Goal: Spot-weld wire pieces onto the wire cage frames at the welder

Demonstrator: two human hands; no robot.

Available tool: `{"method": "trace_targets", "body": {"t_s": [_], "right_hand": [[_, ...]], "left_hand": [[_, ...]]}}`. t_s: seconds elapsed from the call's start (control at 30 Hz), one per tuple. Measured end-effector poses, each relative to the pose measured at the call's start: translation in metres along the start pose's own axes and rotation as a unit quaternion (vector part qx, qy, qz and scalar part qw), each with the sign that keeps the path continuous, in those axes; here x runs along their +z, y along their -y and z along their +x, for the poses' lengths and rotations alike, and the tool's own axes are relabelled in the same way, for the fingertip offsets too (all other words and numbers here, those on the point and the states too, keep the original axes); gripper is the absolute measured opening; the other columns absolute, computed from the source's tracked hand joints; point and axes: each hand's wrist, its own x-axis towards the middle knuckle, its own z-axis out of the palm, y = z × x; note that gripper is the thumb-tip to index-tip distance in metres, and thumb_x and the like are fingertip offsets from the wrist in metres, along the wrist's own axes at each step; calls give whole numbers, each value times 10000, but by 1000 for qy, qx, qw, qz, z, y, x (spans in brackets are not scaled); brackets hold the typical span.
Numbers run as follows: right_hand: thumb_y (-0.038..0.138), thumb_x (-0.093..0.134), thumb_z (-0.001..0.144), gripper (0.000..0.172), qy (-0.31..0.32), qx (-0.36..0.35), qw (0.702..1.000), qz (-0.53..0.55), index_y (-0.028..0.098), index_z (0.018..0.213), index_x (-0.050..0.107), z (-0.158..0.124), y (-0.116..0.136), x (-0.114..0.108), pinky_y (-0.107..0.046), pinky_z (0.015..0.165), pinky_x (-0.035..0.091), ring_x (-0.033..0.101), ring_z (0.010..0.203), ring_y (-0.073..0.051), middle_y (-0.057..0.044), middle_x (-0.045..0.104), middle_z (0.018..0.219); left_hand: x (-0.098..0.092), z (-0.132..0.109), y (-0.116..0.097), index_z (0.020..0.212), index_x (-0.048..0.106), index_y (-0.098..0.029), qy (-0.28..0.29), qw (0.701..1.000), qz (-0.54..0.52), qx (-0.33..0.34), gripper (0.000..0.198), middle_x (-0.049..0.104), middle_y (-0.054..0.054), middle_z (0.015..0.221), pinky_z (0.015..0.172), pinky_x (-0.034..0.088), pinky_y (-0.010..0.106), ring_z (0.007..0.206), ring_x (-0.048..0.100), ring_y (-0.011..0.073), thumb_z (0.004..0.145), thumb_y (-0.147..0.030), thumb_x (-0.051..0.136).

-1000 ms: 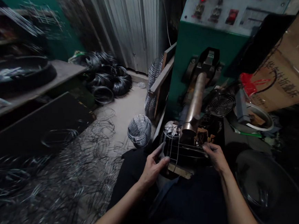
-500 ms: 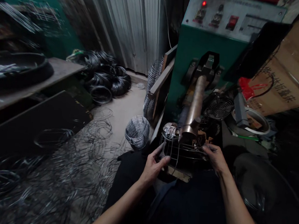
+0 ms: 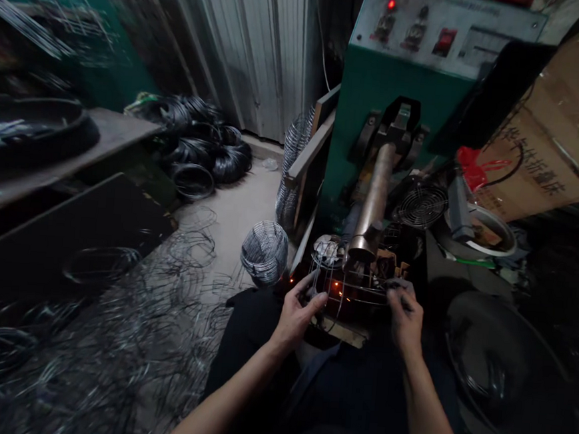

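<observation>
A small wire cage point(image 3: 349, 285) lies under the tip of the metal arm point(image 3: 373, 203) of a green welding machine point(image 3: 404, 99). My left hand point(image 3: 298, 311) grips the cage's left end, fingers curled round its wires. My right hand point(image 3: 404, 313) is closed on the cage's right end. Orange sparks point(image 3: 335, 287) glow inside the cage just below the arm's tip. The machine's red lamp point(image 3: 391, 4) is lit.
A finished wire cage point(image 3: 265, 252) stands on the floor to the left, among several loose wire rings point(image 3: 136, 312). Black wire coils point(image 3: 199, 150) are heaped by the corrugated wall. A small fan point(image 3: 423, 206), a cardboard box point(image 3: 550, 150) and a dark basin point(image 3: 503, 367) crowd the right.
Both hands pushed the cage slightly forward under the arm's tip, and orange sparks now show inside it. My right hand has turned over onto the cage's right end.
</observation>
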Motion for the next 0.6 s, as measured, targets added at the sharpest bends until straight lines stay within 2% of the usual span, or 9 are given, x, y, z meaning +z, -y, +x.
{"method": "trace_targets", "body": {"t_s": [0.07, 0.2, 0.37, 0.6], "right_hand": [[457, 639, 864, 359, 1, -5, 1000, -12, 200, 633, 539, 0, 4, 4, -367, 911, 405, 535, 1029, -268, -99, 583, 1014], [495, 669, 825, 428, 1, -14, 999, -36, 204, 572, 483, 10, 6, 9, -355, 854, 410, 520, 921, -244, -72, 552, 906], [467, 669, 828, 447, 18, -22, 999, -24, 208, 558, 424, 20, 1, 13, -336, 840, 399, 504, 906, -231, -58, 533, 871], [458, 688, 809, 423, 35, -15, 999, -13, 204, 556, 463, 31, -5, 13, -330, 827, 401, 505, 871, -216, -54, 529, 866]], "left_hand": [[0, 2, -1, 1326, 610, -166, -12, 1000, 4, 8, 672, 623, 12, 813, 667, 515, 240, 702, 582, 123, 720, -354, 831], [1, 4, -5, 1330, 611, -162, -19, 1000, -3, 9, 692, 635, 9, 796, 686, 498, 237, 712, 578, 125, 706, -363, 835], [2, 7, -10, 1336, 608, -154, -18, 1000, 0, 15, 701, 601, -6, 753, 635, 487, 224, 672, 562, 116, 705, -360, 833], [5, 14, -15, 1362, 579, -131, -14, 1000, -8, 16, 736, 561, -25, 721, 611, 487, 206, 634, 526, 91, 710, -354, 838]]}}
